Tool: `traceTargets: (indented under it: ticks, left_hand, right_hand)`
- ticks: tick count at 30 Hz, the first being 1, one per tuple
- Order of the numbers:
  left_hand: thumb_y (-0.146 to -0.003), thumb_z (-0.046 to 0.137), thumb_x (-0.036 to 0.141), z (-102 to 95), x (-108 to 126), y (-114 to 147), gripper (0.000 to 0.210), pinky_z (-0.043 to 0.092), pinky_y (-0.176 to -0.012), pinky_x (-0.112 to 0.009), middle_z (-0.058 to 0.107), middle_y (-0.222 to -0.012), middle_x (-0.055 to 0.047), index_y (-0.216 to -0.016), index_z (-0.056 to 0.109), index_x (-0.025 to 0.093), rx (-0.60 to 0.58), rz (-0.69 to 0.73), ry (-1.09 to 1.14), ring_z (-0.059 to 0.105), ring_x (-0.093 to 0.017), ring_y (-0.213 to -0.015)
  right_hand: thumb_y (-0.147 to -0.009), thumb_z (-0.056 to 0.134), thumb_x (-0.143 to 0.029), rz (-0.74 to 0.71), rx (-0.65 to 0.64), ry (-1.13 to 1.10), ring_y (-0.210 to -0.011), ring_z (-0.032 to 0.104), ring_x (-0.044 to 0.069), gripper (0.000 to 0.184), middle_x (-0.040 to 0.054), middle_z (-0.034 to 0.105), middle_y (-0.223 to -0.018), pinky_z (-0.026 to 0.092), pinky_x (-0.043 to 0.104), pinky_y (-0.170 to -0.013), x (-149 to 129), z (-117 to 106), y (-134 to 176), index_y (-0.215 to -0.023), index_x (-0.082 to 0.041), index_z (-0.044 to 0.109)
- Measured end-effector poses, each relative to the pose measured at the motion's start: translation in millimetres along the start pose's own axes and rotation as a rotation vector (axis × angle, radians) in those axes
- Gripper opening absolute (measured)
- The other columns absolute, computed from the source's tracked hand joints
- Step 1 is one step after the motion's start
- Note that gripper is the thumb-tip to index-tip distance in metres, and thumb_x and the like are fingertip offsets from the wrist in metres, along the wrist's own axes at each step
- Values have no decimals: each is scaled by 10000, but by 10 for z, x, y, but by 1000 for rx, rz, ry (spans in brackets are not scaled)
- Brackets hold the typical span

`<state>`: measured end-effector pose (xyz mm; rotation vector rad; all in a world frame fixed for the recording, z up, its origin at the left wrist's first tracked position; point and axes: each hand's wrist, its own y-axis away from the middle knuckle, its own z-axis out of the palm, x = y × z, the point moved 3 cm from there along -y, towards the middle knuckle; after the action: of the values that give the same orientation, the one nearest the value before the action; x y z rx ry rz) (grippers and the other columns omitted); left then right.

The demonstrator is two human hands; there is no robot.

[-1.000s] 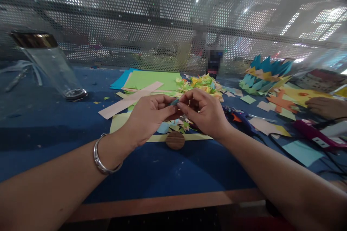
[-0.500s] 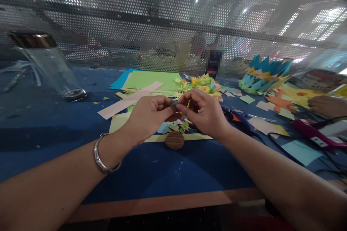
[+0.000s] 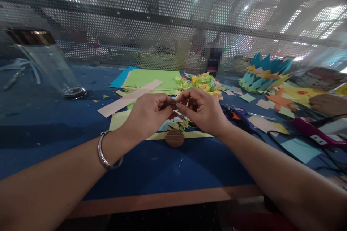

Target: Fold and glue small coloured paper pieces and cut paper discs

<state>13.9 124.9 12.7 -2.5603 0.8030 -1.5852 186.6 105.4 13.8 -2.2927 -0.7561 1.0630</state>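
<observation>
My left hand (image 3: 151, 113) and my right hand (image 3: 202, 110) meet fingertip to fingertip above the middle of the table. Between them is pinched a small piece of paper (image 3: 172, 104), bluish and mostly covered by the fingers. Below the hands lie small cut paper scraps (image 3: 176, 125) in green and blue. Nearer to me a round brown wooden disc (image 3: 174, 138) rests on a pale yellow paper strip (image 3: 199, 135). Just beyond my right hand is a heap of folded yellow, green and orange paper pieces (image 3: 204, 83).
Coloured paper sheets (image 3: 153, 78) and a pale pink strip (image 3: 131, 98) lie at left, past them a glass bottle (image 3: 58, 66). To the right are a blue glue gun (image 3: 242, 120), a layered paper crown (image 3: 264, 74), a purple power strip (image 3: 311, 133) with cables and another person's hand (image 3: 326, 104).
Both hands stay together over the table and keep their pinch. The bluish paper shows less between the fingertips than before. Nothing else has visibly moved.
</observation>
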Motion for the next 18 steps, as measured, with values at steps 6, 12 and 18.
traceTargets:
  ticks: [6,12,18]
  left_hand:
    - [-846,623,213,0,-23,6,166,610,-728,-290,788,-822,-38,-947,751,184,3,22,-53,775,-215,-821]
    - [-825,708,251,18,-14,-13,98,625,-789,-304,779,-795,-38,-869,726,165,-45,-107,200,775,-209,-823]
    - [-829,762,315,-6,-118,-65,160,623,-732,-259,786,-776,-43,-823,746,156,-154,-147,285,764,-175,-761]
  right_hand:
    - [-894,665,-189,22,-8,-24,-556,475,62,41,-25,590,-763,384,226,-518,-9,-4,-12,-889,-162,636]
    - [-892,677,-210,51,-6,-55,-534,461,63,60,-32,591,-731,361,227,-493,18,-16,-12,-875,-166,639]
    - [-905,679,-269,174,-59,-178,-480,490,69,107,-41,582,-686,380,229,-455,83,-4,-24,-873,-185,621]
